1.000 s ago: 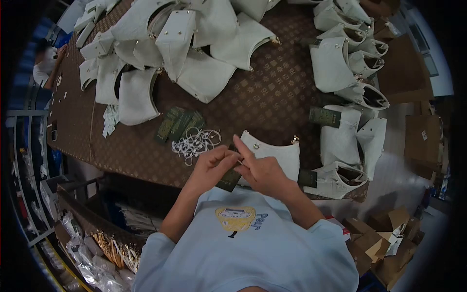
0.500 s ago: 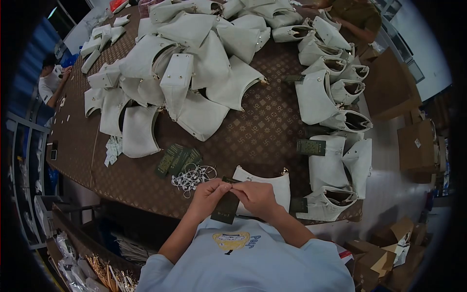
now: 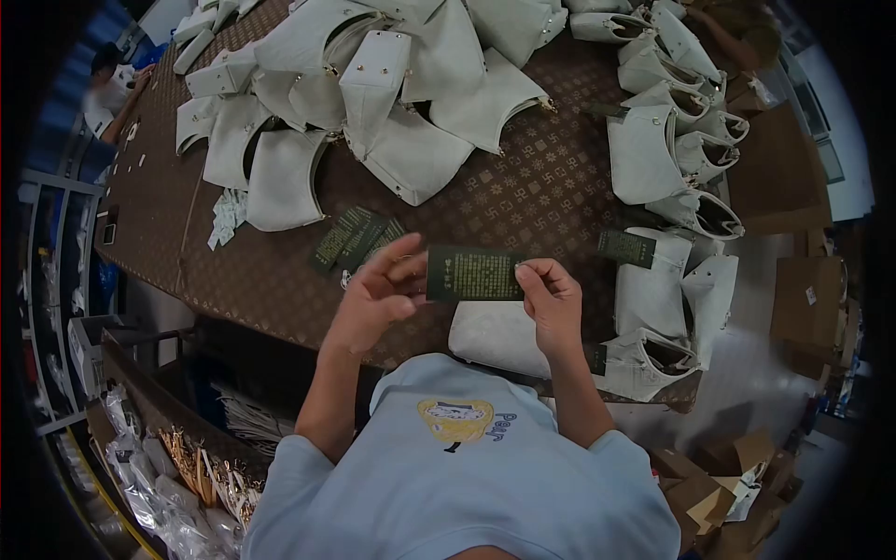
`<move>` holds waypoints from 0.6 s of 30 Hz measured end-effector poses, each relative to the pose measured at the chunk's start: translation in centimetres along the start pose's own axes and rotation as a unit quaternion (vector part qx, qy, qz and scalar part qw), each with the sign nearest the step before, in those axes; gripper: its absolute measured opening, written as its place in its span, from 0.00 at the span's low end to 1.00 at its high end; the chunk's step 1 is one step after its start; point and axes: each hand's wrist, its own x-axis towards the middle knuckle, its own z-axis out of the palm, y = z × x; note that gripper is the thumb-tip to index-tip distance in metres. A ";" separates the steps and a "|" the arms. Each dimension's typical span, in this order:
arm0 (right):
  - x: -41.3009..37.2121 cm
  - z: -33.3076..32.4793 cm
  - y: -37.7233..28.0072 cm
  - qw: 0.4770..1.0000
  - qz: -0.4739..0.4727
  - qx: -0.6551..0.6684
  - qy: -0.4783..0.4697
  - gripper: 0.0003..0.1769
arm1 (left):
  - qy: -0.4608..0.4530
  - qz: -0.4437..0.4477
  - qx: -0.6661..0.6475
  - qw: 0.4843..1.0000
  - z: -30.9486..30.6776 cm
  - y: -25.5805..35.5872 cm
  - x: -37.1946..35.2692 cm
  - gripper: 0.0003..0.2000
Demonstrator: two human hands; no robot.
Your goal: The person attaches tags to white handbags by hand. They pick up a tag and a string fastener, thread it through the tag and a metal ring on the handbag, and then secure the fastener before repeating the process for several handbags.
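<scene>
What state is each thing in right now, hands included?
Dark green rectangular printed card: held up, unfolded.
Right hand: pinching card's right end.
Left hand: open, fingers apart.
Loose green rectangular cards: fanned, overlapping.
Nearest white textured handbag, right row: mouth open.
Brown cardboard boxes, lower right: flaps open.

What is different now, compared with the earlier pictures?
The green card, which hung below both hands, has been raised and turned sideways. The right hand grips its right end; the left hand has let go and opened beside it. The heaped white bags stayed where they were.
</scene>
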 end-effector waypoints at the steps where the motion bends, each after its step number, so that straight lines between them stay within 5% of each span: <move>1: -0.1 0.1 0.4 0.999 0.011 0.043 0.023 0.04 | 0.027 -0.002 -0.026 0.999 0.6 -0.5 -0.5 0.23; 6: -0.8 1.3 1.8 0.993 0.059 0.090 0.041 0.03 | 0.128 0.049 0.035 0.990 1.6 -4.2 -0.5 0.11; 8: -1.0 1.1 2.8 0.993 -0.089 -0.051 0.052 0.02 | 0.173 0.116 0.125 0.970 1.3 -3.7 0.0 0.11; 9: -1.2 1.2 2.0 0.993 -0.091 -0.052 0.051 0.02 | 0.172 0.118 0.124 0.970 1.2 -3.2 0.0 0.11; 11: -2.1 1.5 -0.7 0.947 -0.215 -0.223 0.090 0.04 | 0.156 0.044 0.228 0.960 1.4 -2.2 -0.2 0.13; 18: -1.0 3.2 -1.5 0.932 -0.253 -0.255 0.049 0.06 | 0.105 0.046 0.240 0.964 3.6 -2.0 -0.7 0.17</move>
